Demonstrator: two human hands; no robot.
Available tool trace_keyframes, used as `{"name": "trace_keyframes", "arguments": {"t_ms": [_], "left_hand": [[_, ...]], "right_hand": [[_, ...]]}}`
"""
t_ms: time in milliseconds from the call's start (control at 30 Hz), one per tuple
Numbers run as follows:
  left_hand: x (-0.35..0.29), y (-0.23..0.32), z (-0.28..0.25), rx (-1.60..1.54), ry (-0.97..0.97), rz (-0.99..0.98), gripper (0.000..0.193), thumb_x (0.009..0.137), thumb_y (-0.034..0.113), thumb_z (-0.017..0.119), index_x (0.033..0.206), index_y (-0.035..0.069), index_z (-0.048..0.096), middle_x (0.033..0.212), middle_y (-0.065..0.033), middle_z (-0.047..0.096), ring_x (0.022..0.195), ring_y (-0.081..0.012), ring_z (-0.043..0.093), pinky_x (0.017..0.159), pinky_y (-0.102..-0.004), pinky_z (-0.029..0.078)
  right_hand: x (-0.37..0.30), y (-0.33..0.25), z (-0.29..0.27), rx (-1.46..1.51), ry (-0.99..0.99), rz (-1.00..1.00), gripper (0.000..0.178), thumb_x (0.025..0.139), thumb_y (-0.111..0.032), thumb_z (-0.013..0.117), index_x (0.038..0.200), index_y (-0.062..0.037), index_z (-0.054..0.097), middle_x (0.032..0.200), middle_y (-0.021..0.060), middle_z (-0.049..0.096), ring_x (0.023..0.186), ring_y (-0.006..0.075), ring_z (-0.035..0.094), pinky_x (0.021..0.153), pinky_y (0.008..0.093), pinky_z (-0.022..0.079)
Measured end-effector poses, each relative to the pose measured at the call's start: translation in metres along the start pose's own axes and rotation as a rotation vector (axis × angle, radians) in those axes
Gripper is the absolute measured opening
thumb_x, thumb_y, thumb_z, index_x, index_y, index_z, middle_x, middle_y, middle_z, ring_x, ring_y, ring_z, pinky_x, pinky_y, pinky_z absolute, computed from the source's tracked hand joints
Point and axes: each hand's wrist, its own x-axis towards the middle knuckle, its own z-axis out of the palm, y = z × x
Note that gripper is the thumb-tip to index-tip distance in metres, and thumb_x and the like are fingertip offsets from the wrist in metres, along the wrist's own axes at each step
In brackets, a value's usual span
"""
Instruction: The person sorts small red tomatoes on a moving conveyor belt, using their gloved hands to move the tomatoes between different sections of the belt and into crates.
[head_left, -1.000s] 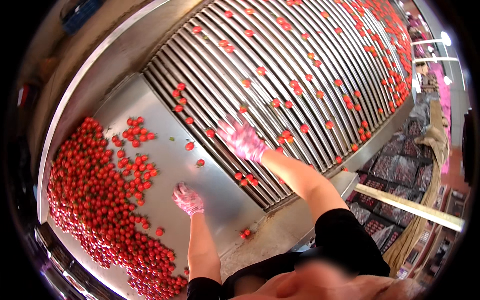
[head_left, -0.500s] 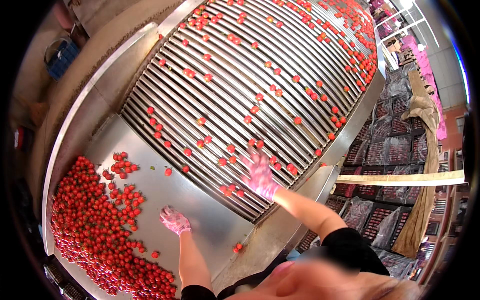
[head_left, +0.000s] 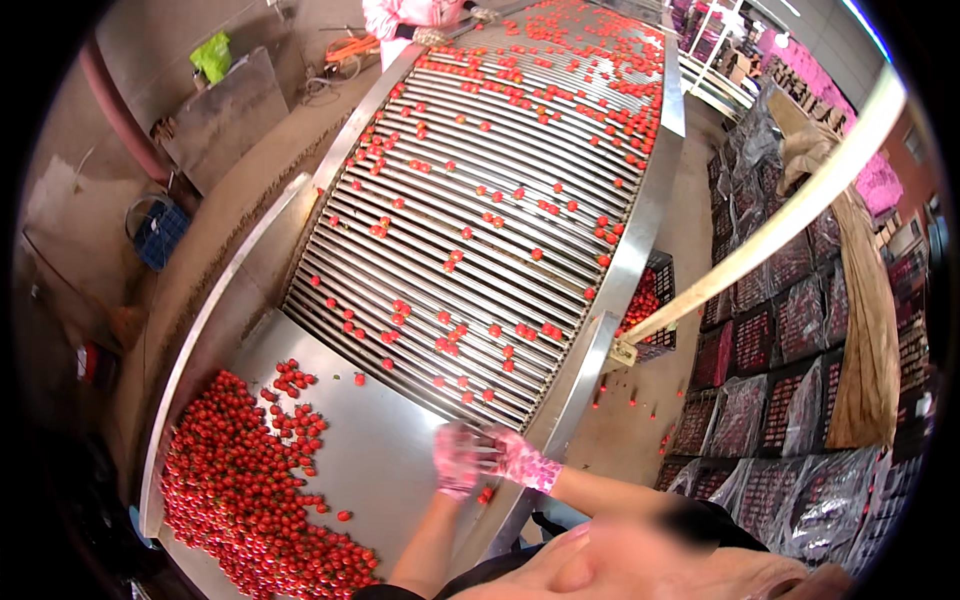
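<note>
Small red tomatoes lie scattered over the metal roller conveyor (head_left: 440, 235). A large heap of tomatoes (head_left: 235, 490) covers the left part of the smooth metal tray (head_left: 375, 440) below the rollers. Both my hands wear pink patterned gloves and are close together at the near right corner, where rollers and tray meet. My left hand (head_left: 457, 462) is over the tray, smeared by motion, its fingers unclear. Beside it, my right hand (head_left: 520, 460) has fingers stretched toward the left one, with no tomato visible in them. A couple of tomatoes (head_left: 486, 495) lie just below, by the tray's edge.
Another person's gloved hand (head_left: 432, 37) is at the conveyor's far left. A black crate of tomatoes (head_left: 652, 300) stands right of the conveyor, under a pale slanting bar (head_left: 780, 230). Stacked, plastic-covered crates (head_left: 770, 350) fill the right. A blue basket (head_left: 160, 232) is at left.
My right hand has left the rollers and come back toward me. My left hand has moved right, beside it. The view has shifted, bringing the far person and the black crate into sight.
</note>
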Motion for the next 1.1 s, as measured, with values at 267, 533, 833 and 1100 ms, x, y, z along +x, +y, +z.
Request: {"name": "trace_keyframes", "arguments": {"t_ms": [267,533,833,1100], "left_hand": [[-0.095,0.037,0.125,1.306,-0.497,0.39,0.059,0.086,0.03,0.067,0.135,0.003,0.05,0.135,-0.0224,0.051,0.126,-0.0403,0.047,0.108,-0.0469,0.038],[-0.128,0.053,0.015,1.615,0.017,0.197,0.048,0.089,0.027,0.064,0.131,0.005,0.053,0.134,-0.0195,0.052,0.125,-0.0378,0.048,0.108,-0.0449,0.039],[-0.284,0.023,-0.121,1.707,0.785,-0.37,0.047,0.087,0.038,0.065,0.123,0.007,0.059,0.12,-0.0199,0.06,0.116,-0.0389,0.056,0.096,-0.0478,0.047],[-0.311,0.037,-0.135,1.484,0.819,-0.419,0.05,0.085,0.037,0.065,0.124,0.006,0.058,0.124,-0.0188,0.061,0.112,-0.0368,0.061,0.094,-0.0446,0.049]], "right_hand": [[-0.088,-0.028,-0.12,0.34,-0.248,-0.142,0.034,0.097,-0.033,0.052,0.115,-0.0047,0.061,0.103,0.0116,0.067,0.085,0.0253,0.064,0.07,0.0403,0.055],[-0.122,-0.221,-0.293,0.348,-0.084,-0.565,0.024,0.089,-0.026,0.056,0.102,-0.006,0.059,0.089,0.0105,0.063,0.08,0.0281,0.063,0.067,0.042,0.053],[-0.083,-0.26,-0.256,-0.349,0.049,-0.833,0.025,0.091,-0.022,0.063,0.105,-0.0017,0.065,0.094,0.0123,0.068,0.08,0.0216,0.065,0.071,0.0332,0.054],[-0.045,-0.132,-0.065,-1.706,0.081,-1.573,0.007,0.079,-0.014,0.068,0.085,-0.0128,0.07,0.1,0.0054,0.068,0.102,0.0276,0.059,0.096,0.0408,0.044]]}}
